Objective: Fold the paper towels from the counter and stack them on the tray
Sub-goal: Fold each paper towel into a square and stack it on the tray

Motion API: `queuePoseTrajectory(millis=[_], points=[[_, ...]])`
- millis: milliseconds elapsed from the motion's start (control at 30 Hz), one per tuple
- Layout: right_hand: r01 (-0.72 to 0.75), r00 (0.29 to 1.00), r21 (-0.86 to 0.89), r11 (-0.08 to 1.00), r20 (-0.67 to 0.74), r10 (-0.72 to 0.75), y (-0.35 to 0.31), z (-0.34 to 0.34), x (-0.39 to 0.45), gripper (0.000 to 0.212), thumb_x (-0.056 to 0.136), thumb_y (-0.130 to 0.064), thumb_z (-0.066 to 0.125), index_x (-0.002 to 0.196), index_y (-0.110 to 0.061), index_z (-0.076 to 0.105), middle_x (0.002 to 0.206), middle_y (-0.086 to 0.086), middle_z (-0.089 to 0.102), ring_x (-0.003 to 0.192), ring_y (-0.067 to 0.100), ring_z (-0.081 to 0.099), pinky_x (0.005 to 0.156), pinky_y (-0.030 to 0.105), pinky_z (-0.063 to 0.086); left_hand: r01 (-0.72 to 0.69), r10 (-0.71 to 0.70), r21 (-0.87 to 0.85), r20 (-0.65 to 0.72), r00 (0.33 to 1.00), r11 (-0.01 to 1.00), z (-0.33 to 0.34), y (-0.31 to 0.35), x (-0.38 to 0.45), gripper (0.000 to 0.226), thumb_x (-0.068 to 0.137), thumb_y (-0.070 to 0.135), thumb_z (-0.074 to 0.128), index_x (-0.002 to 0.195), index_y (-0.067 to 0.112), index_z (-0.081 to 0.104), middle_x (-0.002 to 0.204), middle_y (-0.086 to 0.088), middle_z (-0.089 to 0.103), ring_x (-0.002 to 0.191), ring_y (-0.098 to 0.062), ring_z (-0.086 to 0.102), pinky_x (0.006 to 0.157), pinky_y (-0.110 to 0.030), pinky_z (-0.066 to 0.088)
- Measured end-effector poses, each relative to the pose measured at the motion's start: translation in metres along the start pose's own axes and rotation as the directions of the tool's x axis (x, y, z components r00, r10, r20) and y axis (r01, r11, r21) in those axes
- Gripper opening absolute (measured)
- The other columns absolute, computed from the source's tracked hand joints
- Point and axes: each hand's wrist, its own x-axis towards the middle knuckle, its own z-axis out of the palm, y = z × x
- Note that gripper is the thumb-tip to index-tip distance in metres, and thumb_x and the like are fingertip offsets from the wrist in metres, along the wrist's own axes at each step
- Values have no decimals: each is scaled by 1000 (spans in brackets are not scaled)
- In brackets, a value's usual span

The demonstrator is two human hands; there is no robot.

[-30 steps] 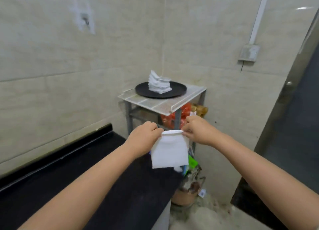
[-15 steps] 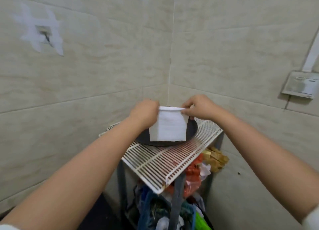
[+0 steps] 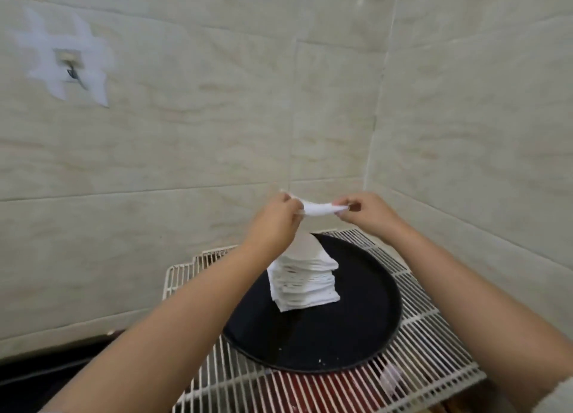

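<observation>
Two hands — left hand (image 3: 274, 223), right hand (image 3: 370, 215) — pinch one paper towel (image 3: 319, 209).

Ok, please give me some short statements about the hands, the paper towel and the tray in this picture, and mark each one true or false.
1. Both hands hold one folded paper towel between them. True: the left hand and the right hand each pinch one end.
2. The towel already lies on the stack. False: it is held in the air above the stack of folded towels.
3. The stack stands on a round black tray. True.
4. The tray rests on the black counter. False: it rests on a white wire rack.
5. The stack fills the whole tray. False: much bare tray shows around it.
</observation>
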Motion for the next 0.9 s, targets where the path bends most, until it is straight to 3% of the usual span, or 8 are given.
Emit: queuePoseTrajectory(millis=[133, 200, 333, 500, 667, 767, 900], points=[[55, 974, -36, 998, 223, -46, 47, 40, -9, 23, 83, -2, 61, 105, -3, 67, 106, 7, 66, 95, 11, 55, 77, 17, 38, 28, -85, 272, 202, 976, 962, 33, -16, -25, 30, 97, 21, 41, 121, 11, 57, 125, -9, 53, 105, -31, 57, 86, -38, 46], [61, 963, -1, 998, 264, -59, 60, 51, -17, 24, 83, -4, 62, 106, -2, 66, 109, 8, 64, 97, 11, 55, 84, 17, 37, 54, -133, 301, 248, 960, 952, 40, -21, -35, 31, 97, 22, 41, 123, 13, 55, 126, -6, 53, 107, -29, 57, 86, -35, 46], [132, 940, -12, 991, 320, -122, 71, 55, -22, 21, 84, -9, 61, 104, -8, 66, 102, -1, 59, 103, 19, 58, 89, 23, 41, 119, -199, 317, 235, 951, 941, 44, -18, -40, 34, 98, 24, 38, 127, 12, 50, 127, -7, 52, 107, -28, 56, 84, -37, 46], [248, 938, -221, 943, 299, -177, 64, 46, -22, 38, 88, -26, 58, 124, -14, 55, 126, 1, 53, 119, 18, 49, 95, 25, 35, 196, -245, 294, 141, 959, 935, 36, -11, -50, 42, 97, 31, 38, 136, 15, 38, 137, -4, 44, 117, -26, 50, 90, -35, 44], [392, 915, -391, 833, 264, -306, -11, 52, -15, 46, 92, -32, 47, 135, -15, 41, 141, 6, 44, 129, 24, 40, 105, 34, 32, 291, -336, 468, 13, 942, 834, -14, -35, -62, 37, 95, 30, 40, 124, 10, 52, 135, -8, 46, 127, -25, 38, 102, -36, 38], [464, 880, -436, 771, 323, -347, -79, 80, -22, 54, 91, -42, 44, 139, -19, 33, 148, 6, 34, 136, 27, 28, 111, 45, 28, 389, -436, 520, -35, 899, 760, -64, -50, -94, 43, 96, 34, 38, 134, 13, 42, 144, -9, 37, 136, -26, 27, 108, -39, 30], [541, 821, -418, 730, 449, -352, -165, 135, -71, 62, 92, -52, 34, 145, -27, 15, 157, 1, 9, 144, 30, 2, 112, 58, 10, 552, -617, 591, -114, 779, 588, -147, -66, -187, 52, 98, 42, 28, 145, 20, 22, 156, -5, 16, 145, -28, 7, 114, -46, 17]])
